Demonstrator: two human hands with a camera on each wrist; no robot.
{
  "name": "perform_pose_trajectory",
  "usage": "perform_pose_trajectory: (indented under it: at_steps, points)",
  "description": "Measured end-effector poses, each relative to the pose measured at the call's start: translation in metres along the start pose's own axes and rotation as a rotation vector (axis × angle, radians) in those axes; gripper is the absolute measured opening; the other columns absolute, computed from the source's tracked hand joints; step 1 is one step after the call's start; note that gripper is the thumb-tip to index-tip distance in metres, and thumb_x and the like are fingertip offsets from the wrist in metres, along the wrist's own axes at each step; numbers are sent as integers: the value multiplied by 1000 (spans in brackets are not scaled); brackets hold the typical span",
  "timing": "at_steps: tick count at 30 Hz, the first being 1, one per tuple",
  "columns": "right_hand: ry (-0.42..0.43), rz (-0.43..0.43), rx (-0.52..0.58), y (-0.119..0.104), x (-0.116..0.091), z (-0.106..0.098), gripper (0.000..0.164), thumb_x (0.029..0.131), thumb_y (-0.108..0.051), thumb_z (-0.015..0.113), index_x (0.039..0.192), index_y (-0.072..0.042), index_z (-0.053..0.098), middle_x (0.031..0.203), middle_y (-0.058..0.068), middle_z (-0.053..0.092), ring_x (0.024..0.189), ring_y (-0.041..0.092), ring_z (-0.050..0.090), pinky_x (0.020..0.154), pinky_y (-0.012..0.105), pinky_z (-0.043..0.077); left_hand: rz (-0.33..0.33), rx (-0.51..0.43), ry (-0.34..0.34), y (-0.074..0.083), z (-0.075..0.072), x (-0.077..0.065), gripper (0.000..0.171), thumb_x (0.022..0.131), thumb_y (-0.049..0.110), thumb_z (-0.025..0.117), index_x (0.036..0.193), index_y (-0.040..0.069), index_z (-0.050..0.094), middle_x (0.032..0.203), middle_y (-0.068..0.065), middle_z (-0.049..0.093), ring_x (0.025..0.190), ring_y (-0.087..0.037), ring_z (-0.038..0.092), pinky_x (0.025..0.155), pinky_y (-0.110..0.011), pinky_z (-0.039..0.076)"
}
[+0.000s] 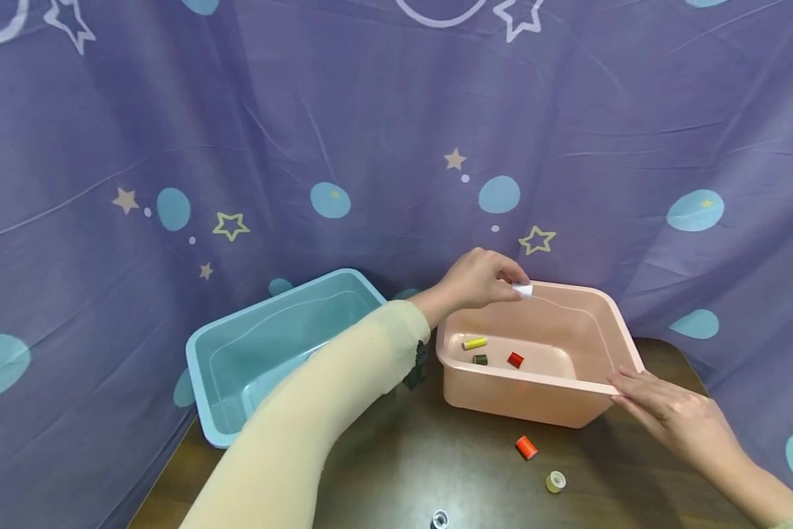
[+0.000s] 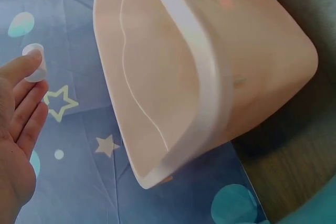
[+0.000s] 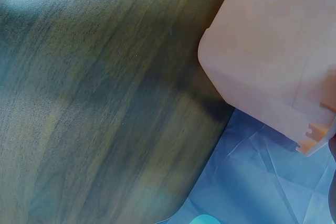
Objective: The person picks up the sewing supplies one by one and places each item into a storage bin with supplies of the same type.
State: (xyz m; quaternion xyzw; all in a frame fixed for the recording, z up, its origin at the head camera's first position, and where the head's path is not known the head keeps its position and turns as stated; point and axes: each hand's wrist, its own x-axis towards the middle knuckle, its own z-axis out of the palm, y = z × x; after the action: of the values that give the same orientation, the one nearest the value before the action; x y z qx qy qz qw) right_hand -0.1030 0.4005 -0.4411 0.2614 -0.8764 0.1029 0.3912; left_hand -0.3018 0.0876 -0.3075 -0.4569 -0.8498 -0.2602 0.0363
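Note:
My left hand [image 1: 478,279] pinches a small white thread spool [image 1: 522,291] between thumb and fingers, above the back left of the pink bin [image 1: 522,382]. In the left wrist view the spool [image 2: 35,62] shows at the fingertips, beside the bin's rim. My right hand [image 1: 677,411] rests on the rim at the bin's front right corner, fingers extended; little of it shows in the right wrist view. Inside the bin lie a yellow spool [image 1: 474,343], a dark green spool [image 1: 480,360] and a red spool [image 1: 515,360].
A blue bin [image 1: 201,389] stands on the left, partly hidden by my left sleeve [image 1: 317,411]. On the brown wooden table [image 1: 383,470] are an orange-red spool [image 1: 526,447], a pale yellow spool [image 1: 555,482] and a dark spool [image 1: 439,520]. A purple curtain [image 1: 383,110] hangs behind.

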Motion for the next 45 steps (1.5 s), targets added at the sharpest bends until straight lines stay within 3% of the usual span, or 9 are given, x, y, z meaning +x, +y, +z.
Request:
perform_pose_trajectory:
  at_steps: [4, 8, 18, 24, 36, 45]
  points:
    - [38, -20, 15, 1, -1, 4, 55, 109, -59, 51, 118, -17, 84, 130, -13, 71, 136, -18, 45, 114, 5, 27, 12, 10, -49, -3, 2, 10, 20, 95, 27, 85, 113, 19, 85, 107, 8, 82, 98, -3, 73, 86, -15, 50]
    - [63, -27, 20, 1, -1, 6, 53, 108, -59, 52, 119, -18, 84, 127, -11, 72, 136, -17, 47, 114, 4, 27, 22, 19, -81, -6, 5, 22, 19, 95, 26, 84, 113, 19, 85, 107, 7, 81, 100, -7, 74, 86, -15, 50]
    - [72, -34, 14, 1, 1, 4, 55, 109, -58, 52, 114, -13, 85, 129, -12, 69, 136, -16, 46, 115, 6, 28, 62, 26, -125, -3, 18, 50, 20, 95, 26, 84, 114, 19, 84, 102, 9, 80, 91, 0, 68, 86, -15, 48]
    - [74, -28, 22, 2, 3, 5, 56, 109, -57, 53, 113, -12, 85, 132, -15, 67, 135, -15, 48, 114, 6, 30, 68, 37, -146, -6, 28, 58, 22, 94, 26, 85, 115, 19, 84, 105, 9, 80, 95, 0, 69, 86, -13, 48]
    - [67, -42, 1, 2, 3, 5, 56, 110, -56, 52, 111, -10, 85, 126, -7, 73, 136, -15, 47, 114, 6, 29, 86, 27, -158, -13, 46, 68, 22, 95, 25, 85, 116, 19, 84, 110, 8, 80, 101, -2, 70, 88, -13, 48]
    - [58, -35, 5, 4, 2, 5, 56, 110, -56, 52, 111, -11, 85, 133, -16, 66, 136, -15, 47, 114, 5, 28, 116, 53, -157, -25, 65, 73, 24, 93, 27, 86, 117, 23, 84, 110, 10, 81, 98, 0, 70, 86, -13, 47]
